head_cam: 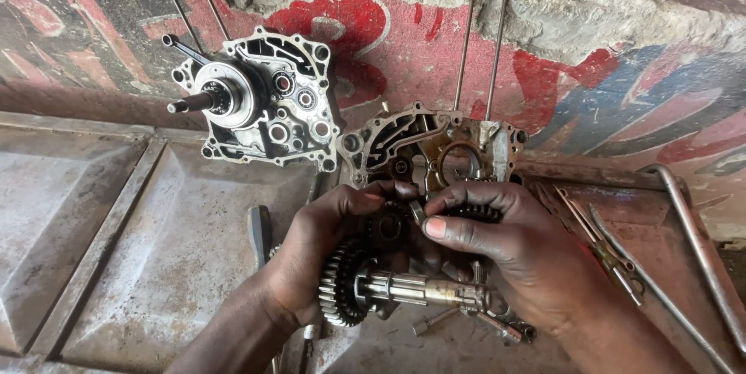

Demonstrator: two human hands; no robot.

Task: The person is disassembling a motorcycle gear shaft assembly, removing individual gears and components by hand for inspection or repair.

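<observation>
My left hand [322, 253] and my right hand [509, 253] together grip a greasy set of gears on splined shafts [404, 290], held low in the middle. A large toothed gear [338, 290] sits by my left palm, and the splined shaft points right toward my right hand. My right thumb lies across the top of the cluster. Behind the hands stands an open engine crankcase half [435, 148], leaning on the wall. A second crankcase half with a protruding crankshaft [260, 102] leans further left.
A worn metal sheet with raised ribs [116, 218] forms the work surface. Long thin studs [482, 47] rise against the painted red concrete wall. Pliers [614, 257] and a bent metal bar [699, 242] lie at right. A tool handle [259, 230] and loose bolts [435, 321] lie near the hands.
</observation>
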